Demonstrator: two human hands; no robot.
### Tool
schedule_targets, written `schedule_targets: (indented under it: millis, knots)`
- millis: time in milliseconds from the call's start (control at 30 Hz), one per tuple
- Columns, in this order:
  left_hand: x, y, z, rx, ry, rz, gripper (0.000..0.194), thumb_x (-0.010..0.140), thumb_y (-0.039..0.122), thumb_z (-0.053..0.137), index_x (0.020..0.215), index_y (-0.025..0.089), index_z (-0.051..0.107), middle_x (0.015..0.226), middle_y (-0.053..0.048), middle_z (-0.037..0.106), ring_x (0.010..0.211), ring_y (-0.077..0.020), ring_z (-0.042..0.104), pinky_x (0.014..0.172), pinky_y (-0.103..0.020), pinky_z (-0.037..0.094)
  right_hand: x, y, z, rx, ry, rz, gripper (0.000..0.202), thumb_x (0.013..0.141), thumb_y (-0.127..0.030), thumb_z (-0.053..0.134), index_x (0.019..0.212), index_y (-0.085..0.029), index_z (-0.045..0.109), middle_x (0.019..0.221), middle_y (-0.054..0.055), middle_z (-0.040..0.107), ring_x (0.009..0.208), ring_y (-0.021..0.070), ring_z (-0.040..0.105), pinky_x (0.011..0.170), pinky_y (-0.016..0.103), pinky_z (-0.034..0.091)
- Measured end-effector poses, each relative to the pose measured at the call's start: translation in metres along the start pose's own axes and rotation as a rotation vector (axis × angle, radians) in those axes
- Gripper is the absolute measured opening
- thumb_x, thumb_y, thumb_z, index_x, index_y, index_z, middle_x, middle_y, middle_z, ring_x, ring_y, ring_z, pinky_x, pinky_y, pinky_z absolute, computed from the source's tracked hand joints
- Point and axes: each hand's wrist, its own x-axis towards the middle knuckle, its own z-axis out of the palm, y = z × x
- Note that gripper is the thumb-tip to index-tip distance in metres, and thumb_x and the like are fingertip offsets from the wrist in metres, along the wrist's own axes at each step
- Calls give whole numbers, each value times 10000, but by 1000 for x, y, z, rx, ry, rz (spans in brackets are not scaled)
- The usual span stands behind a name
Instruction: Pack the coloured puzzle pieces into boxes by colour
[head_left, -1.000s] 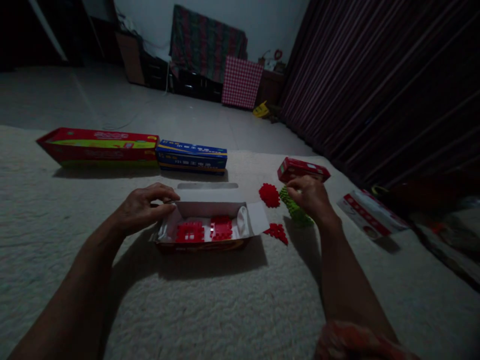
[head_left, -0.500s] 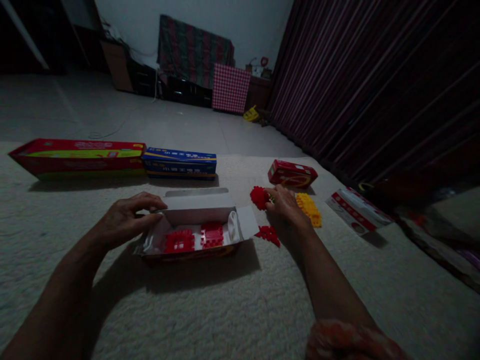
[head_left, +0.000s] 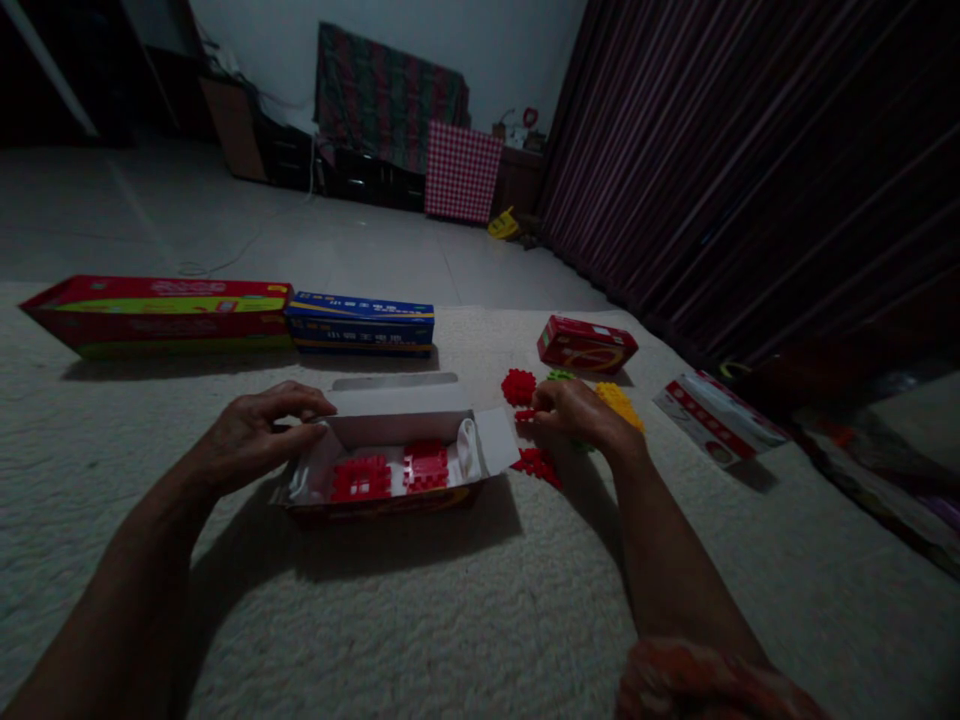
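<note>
An open cardboard box (head_left: 397,507) with a white inside stands before me, its flaps folded out. Two red notched plastic building pieces (head_left: 361,478) lie in it on white lining. My left hand (head_left: 262,430) grips the box's back left corner between thumb and fingers. To the right of the box, my right hand (head_left: 574,408) pinches a small red plastic piece (head_left: 524,416), partly covered by the fingers. Around that hand lie a round red toothed piece (head_left: 518,387), a pointed red piece (head_left: 537,466), green pieces (head_left: 559,375) and yellow pieces (head_left: 619,405).
Behind the open box lie a long red and green box (head_left: 180,315) and a blue box (head_left: 360,325), end to end. A small red box (head_left: 586,344) and a white and red box (head_left: 718,418) lie on the right. A pale quilted mat (head_left: 420,630) is under everything.
My right hand has shifted slightly right and down, with its fingertips now at the small red piece. Green pieces behind it show more. My left hand and the open box stay in place.
</note>
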Motion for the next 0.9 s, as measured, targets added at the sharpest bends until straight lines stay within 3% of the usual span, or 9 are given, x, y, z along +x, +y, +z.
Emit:
schedule_targets:
  millis: [133,267,367,467,700,900]
  knots:
    - [0,0,0,5,-8,-27,245,710,408,700,847,217,765,1014,-88,697,881,-230,616,661,-283,526,-2,-6,3,-22,-62,-12,101,794,-270,717,855,-193,694,885,61,707,780,187,607,638,280,407]
    - [1,-2,0,-10,-9,-34,246,698,411,706,842,219,760,1009,-82,688,874,-227,612,650,-277,524,-1,-4,7,-32,-125,-2,315,733,-184,751,1044,-188,705,1088,84,716,955,204,644,771,270,469]
    - [1,-3,1,-14,-5,-23,258,705,407,714,860,207,762,1020,-86,684,884,-228,610,666,-280,526,1,-5,9,-38,-169,27,366,761,-245,757,1115,-168,705,1162,121,709,1023,234,652,814,291,483]
    - [1,-1,0,-11,-3,-33,256,702,402,711,853,202,762,1022,-88,686,889,-231,614,673,-287,530,2,-8,14,-60,-203,19,374,789,-312,748,1122,-146,706,1169,139,700,1030,245,648,813,302,478]
    - [1,3,-1,12,-12,-12,256,698,403,692,842,203,760,1005,-87,699,875,-220,619,722,-318,538,6,-16,31,-43,-161,-62,338,764,-289,767,1085,-198,709,1115,93,691,984,208,630,800,277,460]
    - [1,5,-1,14,2,-27,261,685,401,687,836,200,756,1006,-87,698,865,-218,612,692,-302,531,2,-20,13,6,-194,-59,203,889,-218,605,1049,-171,721,985,78,737,828,168,629,716,260,429]
